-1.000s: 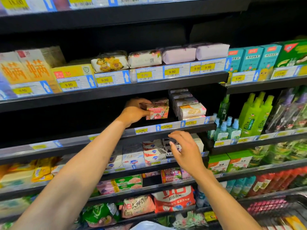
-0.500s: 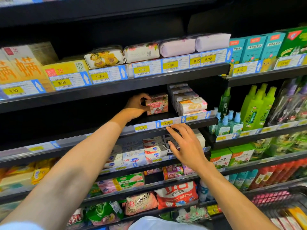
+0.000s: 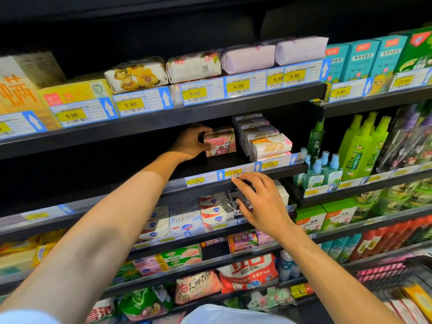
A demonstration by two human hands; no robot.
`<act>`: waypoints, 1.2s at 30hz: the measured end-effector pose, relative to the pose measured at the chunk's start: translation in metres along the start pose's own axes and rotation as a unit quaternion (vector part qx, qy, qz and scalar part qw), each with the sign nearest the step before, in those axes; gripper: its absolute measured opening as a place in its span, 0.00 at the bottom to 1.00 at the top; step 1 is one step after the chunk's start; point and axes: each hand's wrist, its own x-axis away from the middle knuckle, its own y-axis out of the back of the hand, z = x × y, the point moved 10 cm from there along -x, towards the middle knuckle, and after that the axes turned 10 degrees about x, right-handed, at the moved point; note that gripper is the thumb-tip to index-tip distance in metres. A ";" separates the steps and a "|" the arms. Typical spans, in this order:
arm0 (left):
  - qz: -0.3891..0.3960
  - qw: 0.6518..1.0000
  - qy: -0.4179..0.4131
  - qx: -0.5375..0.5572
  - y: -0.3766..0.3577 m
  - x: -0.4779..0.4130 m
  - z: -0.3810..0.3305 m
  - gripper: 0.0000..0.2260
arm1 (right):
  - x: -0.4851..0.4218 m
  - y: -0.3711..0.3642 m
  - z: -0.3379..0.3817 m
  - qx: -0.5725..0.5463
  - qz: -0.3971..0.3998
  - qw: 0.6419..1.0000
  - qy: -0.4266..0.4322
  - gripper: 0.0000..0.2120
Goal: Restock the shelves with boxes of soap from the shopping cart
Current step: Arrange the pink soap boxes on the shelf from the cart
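One soap box stands on the middle shelf, long side running left to right, pink flowered "Goat Soap" face towards me. I see my left grip clamped round its left end. My right grip is spread and holding nothing, at the shelf's front edge.

Left of the left hand the shelf lies open and dark, room enough to pass. Right of it, just past the box it grips, stacked soaps block the way. The upper shelf hangs close above the hand.
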 end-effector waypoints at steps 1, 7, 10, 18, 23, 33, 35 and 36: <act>-0.001 1.000 -0.005 -0.007 0.000 -0.001 0.000 0.23 | 0.000 0.000 0.000 0.000 0.000 1.000 0.000 0.26; 0.004 0.999 -0.008 -0.038 0.006 0.016 -0.011 0.27 | -0.001 0.001 0.007 0.028 0.045 0.998 0.016 0.25; 0.018 0.999 0.006 -0.025 0.011 0.047 -0.021 0.24 | 0.002 0.009 0.011 0.038 0.085 0.996 0.009 0.26; 0.028 0.978 -0.133 -0.158 -0.002 0.145 -0.087 0.24 | 0.045 0.044 -0.007 0.060 0.195 0.977 -0.064 0.31; 0.103 0.961 -0.222 -0.131 -0.073 0.179 -0.110 0.24 | 0.110 0.058 -0.033 0.100 0.267 0.944 -0.165 0.32; 0.330 0.888 -0.316 -0.039 -0.284 0.255 -0.168 0.26 | 0.329 0.173 -0.035 0.200 0.345 0.790 -0.466 0.36; 0.369 0.860 -0.349 -0.036 -0.323 0.279 -0.192 0.27 | 0.372 0.202 -0.026 0.211 0.350 0.752 -0.517 0.35; 0.388 0.847 -0.361 -0.030 -0.341 0.292 -0.204 0.27 | 0.391 0.216 -0.021 0.215 0.351 0.735 -0.539 0.35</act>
